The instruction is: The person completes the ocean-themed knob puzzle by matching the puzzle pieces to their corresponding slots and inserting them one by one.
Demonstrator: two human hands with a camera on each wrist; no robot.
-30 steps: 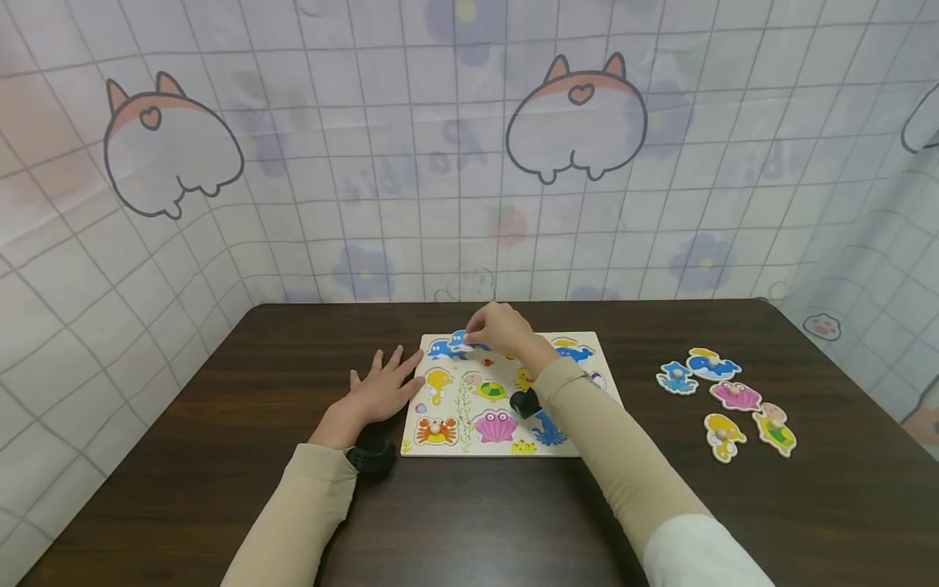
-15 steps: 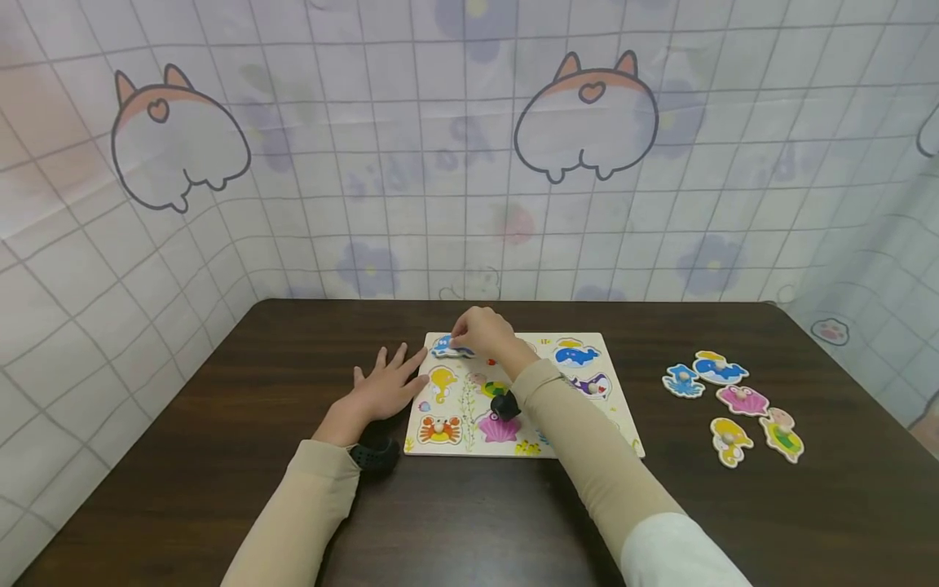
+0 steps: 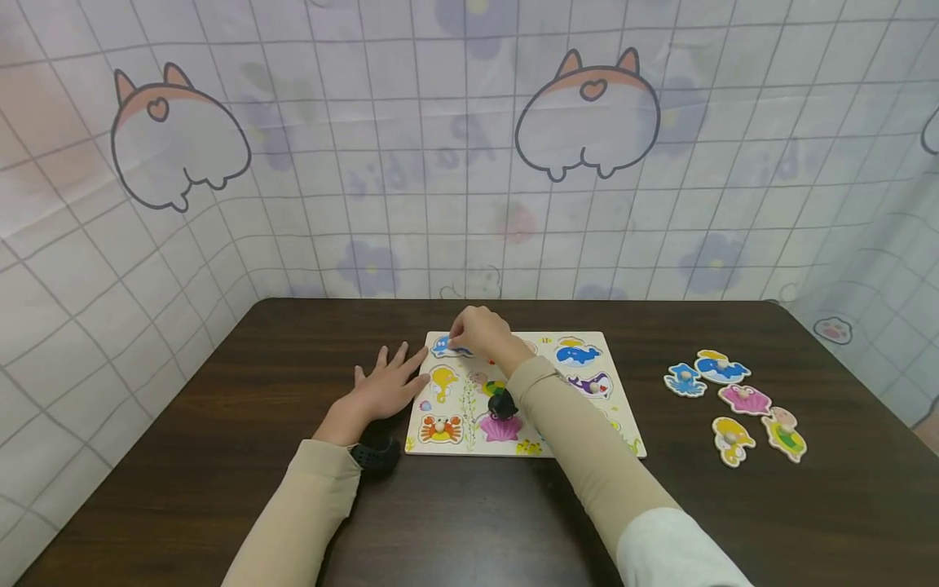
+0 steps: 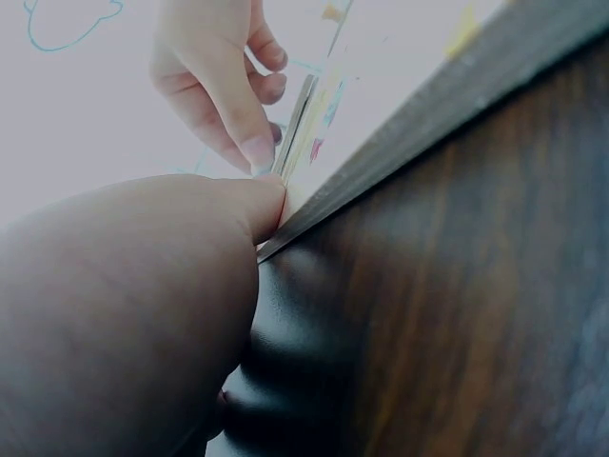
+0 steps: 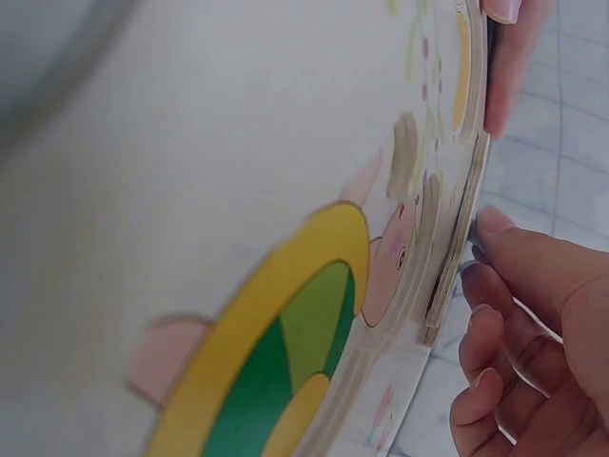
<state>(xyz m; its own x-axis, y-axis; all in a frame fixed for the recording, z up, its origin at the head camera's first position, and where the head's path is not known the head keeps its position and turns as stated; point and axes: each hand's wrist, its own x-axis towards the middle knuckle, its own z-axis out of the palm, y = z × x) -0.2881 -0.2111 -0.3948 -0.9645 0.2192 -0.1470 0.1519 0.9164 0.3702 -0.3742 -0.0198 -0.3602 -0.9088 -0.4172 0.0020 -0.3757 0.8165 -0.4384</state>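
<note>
Pinching a blue piece [image 3: 449, 349] with its thumb and fingertips, the right hand [image 3: 484, 333] reaches in the head view to the ten o'clock corner of a pale puzzle board [image 3: 473, 448]. The left hand [image 3: 385, 391] lies at the board's nine o'clock edge, fingers straight and spread, gripping nothing, its fingertips at the border. A crab piece [image 3: 441, 429] sits in the board at seven o'clock and a purple piece [image 3: 590, 385] toward three o'clock. Well apart from the board, out at three o'clock on the dark table [image 3: 183, 424], five pieces form a group: a blue whale [image 3: 722, 368] at twelve o'clock in it, an octopus [image 3: 685, 380] at ten, a pink shell [image 3: 745, 399] near the middle, a turtle [image 3: 785, 434] at four and a yellow seahorse [image 3: 734, 442] at six.

From the left wrist, that hand's thumb meets the board's edge near the picture's middle; the right hand's bent fingers hang above it toward eleven o'clock, beside the blue piece seen edge-on.

From the right wrist, a printed turtle picture [image 5: 304, 333] fills the six o'clock side. Toward four o'clock, the right thumb and curled fingers meet the piece's rim; whether it lies fully in its recess, I cannot tell. Left-hand fingers show at one o'clock.
</note>
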